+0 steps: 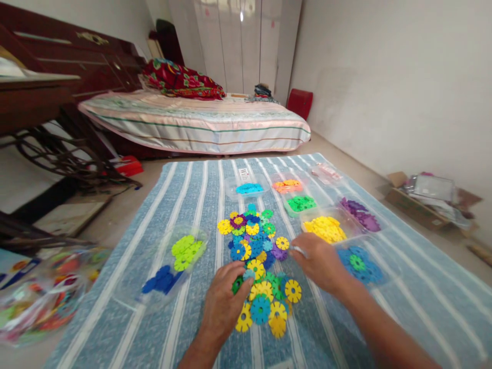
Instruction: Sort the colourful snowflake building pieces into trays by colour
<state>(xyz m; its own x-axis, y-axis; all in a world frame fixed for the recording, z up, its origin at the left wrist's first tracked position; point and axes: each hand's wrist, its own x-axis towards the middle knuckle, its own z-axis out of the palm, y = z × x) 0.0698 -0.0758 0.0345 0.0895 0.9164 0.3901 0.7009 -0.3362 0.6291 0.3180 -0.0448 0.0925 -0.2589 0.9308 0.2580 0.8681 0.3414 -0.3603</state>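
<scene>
A pile of plastic snowflake discs in yellow, blue, green and purple lies on the striped cloth, with a yellow snowflake disc (293, 291) at its right side. My left hand (223, 302) is at the pile's left edge, thumb and fingers closed around a light-blue snowflake disc (249, 274). A dark green snowflake disc (237, 285) shows between the same fingers; whether it is held too is unclear. To the right of the pile, my right hand (321, 264) is closed in a pinch beside a purple snowflake disc (279, 252). Whatever its fingertips hold is hidden.
Clear tubs with yellow discs (325, 229), green discs (302, 203), orange discs (287, 186), purple discs (360, 214) and blue discs (361, 264) stand right and behind. Lime discs (187, 252) share a left tray with dark blue discs (162, 279). A bed (200, 123) stands beyond.
</scene>
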